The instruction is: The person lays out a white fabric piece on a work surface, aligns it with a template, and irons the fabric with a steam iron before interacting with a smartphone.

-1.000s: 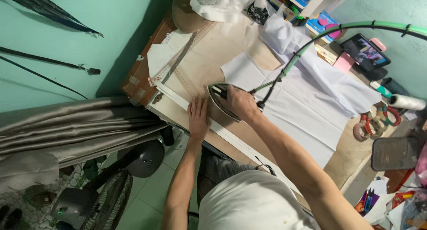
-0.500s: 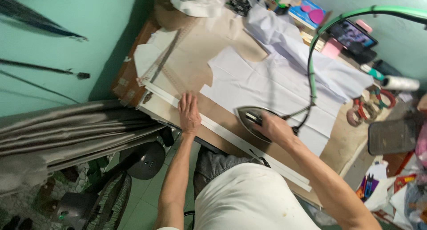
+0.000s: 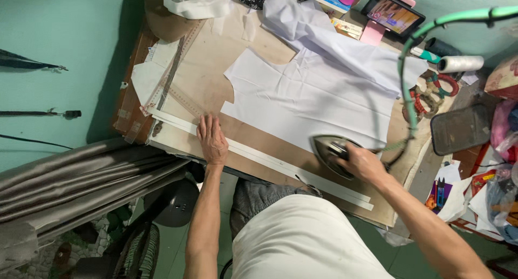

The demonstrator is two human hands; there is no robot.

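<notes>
We press our left hand [image 3: 212, 141] flat, fingers spread, on the long white strip [image 3: 270, 161] while our right hand [image 3: 360, 163] grips the iron [image 3: 330, 153] on it.

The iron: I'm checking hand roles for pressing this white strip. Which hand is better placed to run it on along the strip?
The right hand. It grips the iron, which sits on the table by the white strip. The left hand lies flat on the strip far from the iron, pinning it.

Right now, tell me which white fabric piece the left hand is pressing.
The long narrow white strip along the table's near edge, under the left hand; the wide cut panel lies untouched beyond.
</notes>
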